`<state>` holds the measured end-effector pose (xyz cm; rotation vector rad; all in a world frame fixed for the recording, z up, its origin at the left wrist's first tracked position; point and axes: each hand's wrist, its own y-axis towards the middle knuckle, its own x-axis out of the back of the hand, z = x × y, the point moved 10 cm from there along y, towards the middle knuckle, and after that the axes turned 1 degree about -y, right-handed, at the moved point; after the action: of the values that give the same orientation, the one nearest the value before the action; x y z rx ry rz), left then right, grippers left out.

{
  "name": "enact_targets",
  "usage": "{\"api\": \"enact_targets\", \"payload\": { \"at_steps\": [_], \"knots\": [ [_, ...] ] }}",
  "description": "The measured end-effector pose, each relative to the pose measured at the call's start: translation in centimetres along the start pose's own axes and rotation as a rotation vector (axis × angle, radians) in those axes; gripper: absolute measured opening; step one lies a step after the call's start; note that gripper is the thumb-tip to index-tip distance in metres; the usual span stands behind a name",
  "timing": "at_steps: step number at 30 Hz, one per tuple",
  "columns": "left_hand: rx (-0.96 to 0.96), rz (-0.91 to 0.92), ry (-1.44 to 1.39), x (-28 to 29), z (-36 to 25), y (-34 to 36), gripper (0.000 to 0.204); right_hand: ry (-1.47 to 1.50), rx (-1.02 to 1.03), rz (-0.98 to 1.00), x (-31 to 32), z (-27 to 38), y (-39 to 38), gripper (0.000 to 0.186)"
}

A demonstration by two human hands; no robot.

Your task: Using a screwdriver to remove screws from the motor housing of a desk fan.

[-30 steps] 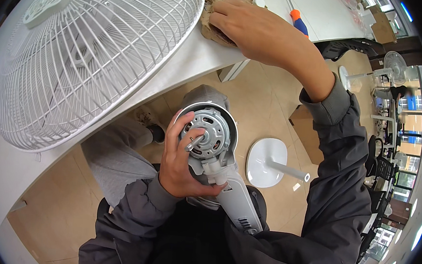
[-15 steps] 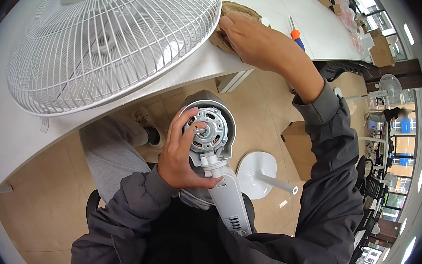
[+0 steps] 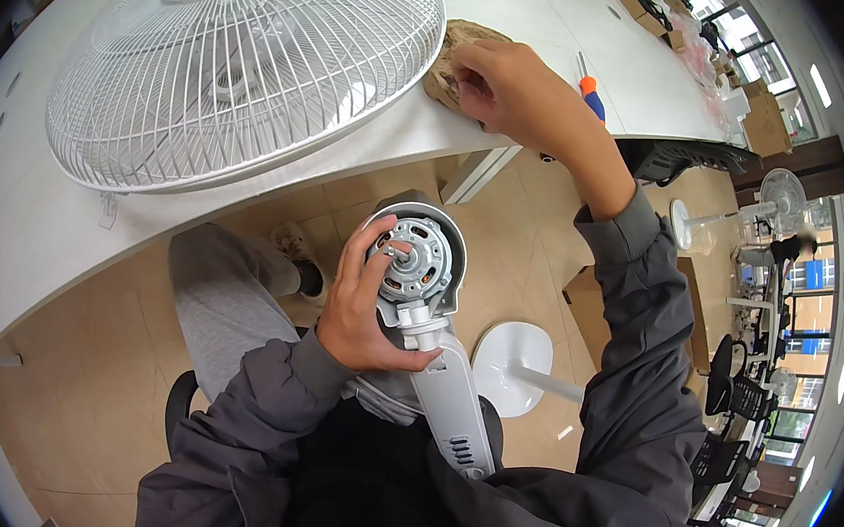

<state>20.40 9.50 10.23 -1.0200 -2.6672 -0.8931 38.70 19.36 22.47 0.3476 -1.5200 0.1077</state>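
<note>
My left hand grips the fan motor assembly over my lap, fingers at the motor's shaft and thumb at the white plastic joint below it; a long white neck extends down toward my body. My right hand is at the crumpled brown bundle on the table edge, fingers curled over it; I cannot make out what, if anything, they hold. A white wire fan guard lies on the table left of the bundle. An orange-and-blue screwdriver lies right of it.
The white table curves across the front. On the floor to the right stand a white round-cornered pedestal base and a cardboard box. Further right are chairs, a standing fan and a person.
The camera view has shifted, so the table and its things appear further right. My right hand's curled fingers have lifted slightly and turned, showing more thumb. My left hand keeps its grip.
</note>
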Motion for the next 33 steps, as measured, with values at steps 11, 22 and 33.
{"api": "enact_targets", "payload": {
  "at_steps": [11, 22, 33],
  "knots": [
    [0.034, -0.035, -0.028, 0.3, 0.0, -0.2, 0.109, 0.526, 0.054, 0.048, -2.0, 8.0, -8.5, 0.02],
    [0.071, 0.002, 0.061, 0.0, -0.4, 0.5, 0.105, 0.44, 0.04, -0.039, -3.2, 8.2, -9.9, 0.021],
    [0.065, -0.014, 0.033, 0.2, -0.2, 0.3, 0.102, 0.228, 0.124, -0.012, -3.1, 10.6, -10.2, 0.04]
  ]
}}
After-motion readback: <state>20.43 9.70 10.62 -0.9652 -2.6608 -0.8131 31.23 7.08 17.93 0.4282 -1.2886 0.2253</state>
